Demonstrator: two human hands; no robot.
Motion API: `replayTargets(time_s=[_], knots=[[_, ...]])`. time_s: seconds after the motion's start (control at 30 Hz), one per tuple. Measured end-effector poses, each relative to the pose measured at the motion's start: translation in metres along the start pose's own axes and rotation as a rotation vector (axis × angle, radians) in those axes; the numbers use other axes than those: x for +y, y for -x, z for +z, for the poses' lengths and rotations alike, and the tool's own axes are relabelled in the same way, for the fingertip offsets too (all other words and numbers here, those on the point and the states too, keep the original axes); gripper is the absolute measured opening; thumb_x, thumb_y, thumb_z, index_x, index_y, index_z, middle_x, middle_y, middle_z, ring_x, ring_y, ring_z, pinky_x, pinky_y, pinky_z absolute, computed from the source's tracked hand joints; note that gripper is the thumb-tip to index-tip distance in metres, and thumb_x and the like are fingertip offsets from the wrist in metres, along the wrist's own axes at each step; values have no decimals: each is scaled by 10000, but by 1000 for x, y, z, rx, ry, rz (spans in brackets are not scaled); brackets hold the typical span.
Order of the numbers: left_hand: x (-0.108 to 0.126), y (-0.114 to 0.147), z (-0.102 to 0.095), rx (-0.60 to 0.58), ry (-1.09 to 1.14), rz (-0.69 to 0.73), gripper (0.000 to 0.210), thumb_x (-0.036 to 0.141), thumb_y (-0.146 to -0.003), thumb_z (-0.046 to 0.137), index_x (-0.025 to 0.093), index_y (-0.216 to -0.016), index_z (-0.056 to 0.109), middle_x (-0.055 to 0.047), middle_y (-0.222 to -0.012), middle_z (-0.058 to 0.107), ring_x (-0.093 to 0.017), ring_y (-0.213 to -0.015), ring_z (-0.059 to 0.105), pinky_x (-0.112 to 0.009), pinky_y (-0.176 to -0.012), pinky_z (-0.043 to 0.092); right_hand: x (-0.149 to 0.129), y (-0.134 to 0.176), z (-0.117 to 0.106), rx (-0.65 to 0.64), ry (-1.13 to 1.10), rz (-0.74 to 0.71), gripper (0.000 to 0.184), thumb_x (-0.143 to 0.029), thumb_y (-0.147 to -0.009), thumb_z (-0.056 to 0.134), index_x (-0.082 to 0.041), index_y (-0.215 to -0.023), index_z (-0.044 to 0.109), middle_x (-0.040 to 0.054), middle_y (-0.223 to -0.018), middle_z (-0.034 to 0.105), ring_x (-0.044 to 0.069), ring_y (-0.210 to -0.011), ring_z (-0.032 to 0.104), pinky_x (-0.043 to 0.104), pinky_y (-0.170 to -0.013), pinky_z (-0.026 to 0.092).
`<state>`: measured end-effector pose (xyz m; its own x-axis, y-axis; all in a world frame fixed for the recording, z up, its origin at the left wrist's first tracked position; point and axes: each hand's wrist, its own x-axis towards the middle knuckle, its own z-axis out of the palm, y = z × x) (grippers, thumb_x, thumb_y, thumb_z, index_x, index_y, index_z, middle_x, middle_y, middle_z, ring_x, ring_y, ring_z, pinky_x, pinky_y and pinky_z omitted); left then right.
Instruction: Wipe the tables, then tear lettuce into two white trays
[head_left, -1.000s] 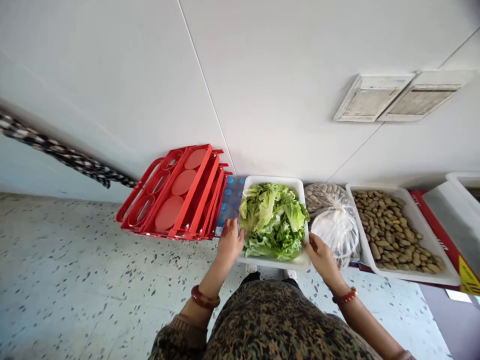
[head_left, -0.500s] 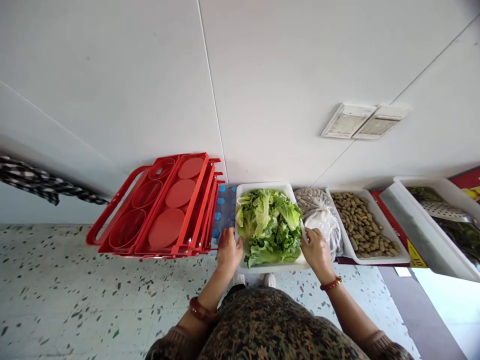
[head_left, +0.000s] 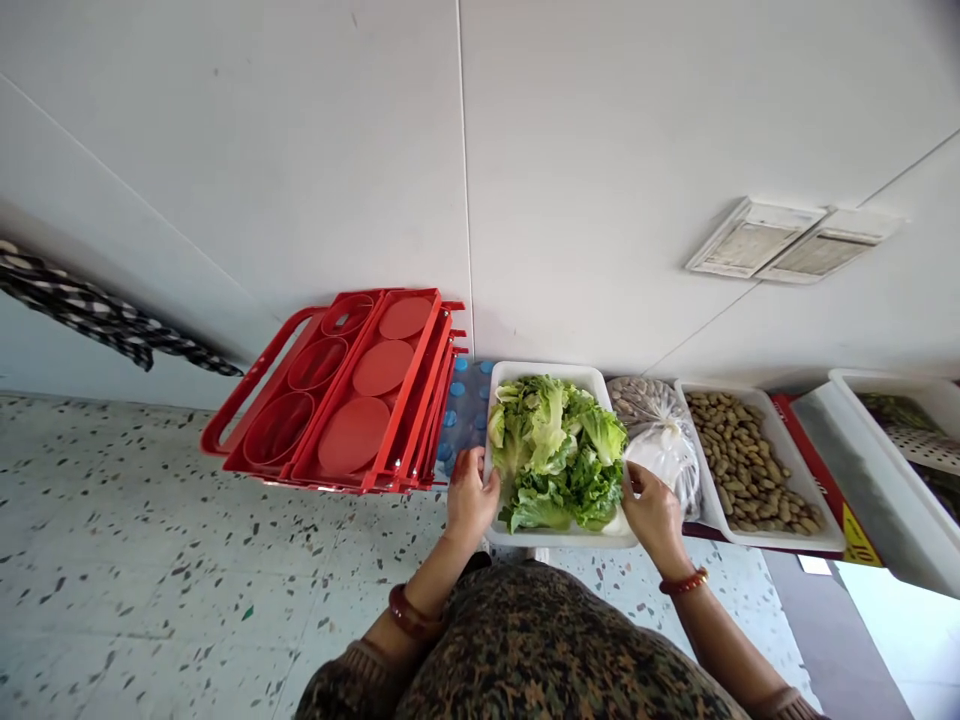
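Observation:
A white plastic tray (head_left: 551, 371) filled with green lettuce leaves (head_left: 556, 450) is right in front of my body. My left hand (head_left: 471, 503) grips its left rim close to the near corner, thumb on the inner side. On the opposite side, my right hand (head_left: 651, 512) holds the right rim with bent fingers. The undersides of the tray and some fingertips are hidden. Just right of the tray sits a clear plastic bag (head_left: 664, 450) of peanuts, tied at the top.
Stacked red plastic racks (head_left: 352, 400) with round holes stand to the left. Farther right are a tray of peanuts (head_left: 742, 465) and a deeper white bin (head_left: 874, 470) with a perforated scoop. A wall with sockets (head_left: 795, 240) rises behind. A checkered cloth (head_left: 97, 305) hangs at left.
The view has turned slightly left, so everything sits farther right in the picture. Both hands keep their hold on the lettuce tray, which shows no clear shift against its neighbours.

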<state>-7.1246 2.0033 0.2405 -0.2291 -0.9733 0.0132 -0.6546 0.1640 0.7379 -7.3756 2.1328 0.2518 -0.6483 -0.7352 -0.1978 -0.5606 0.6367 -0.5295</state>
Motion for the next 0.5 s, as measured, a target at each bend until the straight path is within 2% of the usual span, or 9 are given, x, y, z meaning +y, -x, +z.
replayTargets(time_s=[0.17,0.27,0.33,0.5], knots=[[-13,11,3,14,143,-25,235,198,-778,562,201,-1012,558,-74,-976,590,-221,-935,581,-377,-844,484,11,3,12,74,-71,-104,443,-397,-844,449,-125,-1147,623,149,-1005,662,250,-861,628,389,-793,499],[-21,18,4,-53,238,-84,297,269,-794,583,197,-1080,558,-81,-988,630,-226,-919,614,-379,-831,498,20,10,20,99,-125,-120,507,-414,-839,453,-125,-1231,593,158,-1059,630,255,-913,621,408,-828,514],[-26,21,5,-112,290,-132,368,297,-787,602,191,-1135,547,-84,-988,658,-236,-924,636,-392,-850,497,24,16,23,86,-184,-79,538,-434,-829,479,-137,-1264,584,163,-1131,614,255,-951,626,403,-851,522],[-26,21,13,-216,378,-208,518,288,-728,676,194,-1221,546,-136,-1226,634,-295,-1177,571,-446,-1016,416,25,23,27,15,-299,42,586,-426,-830,484,-164,-1353,518,152,-1243,625,263,-980,659,410,-887,521]])
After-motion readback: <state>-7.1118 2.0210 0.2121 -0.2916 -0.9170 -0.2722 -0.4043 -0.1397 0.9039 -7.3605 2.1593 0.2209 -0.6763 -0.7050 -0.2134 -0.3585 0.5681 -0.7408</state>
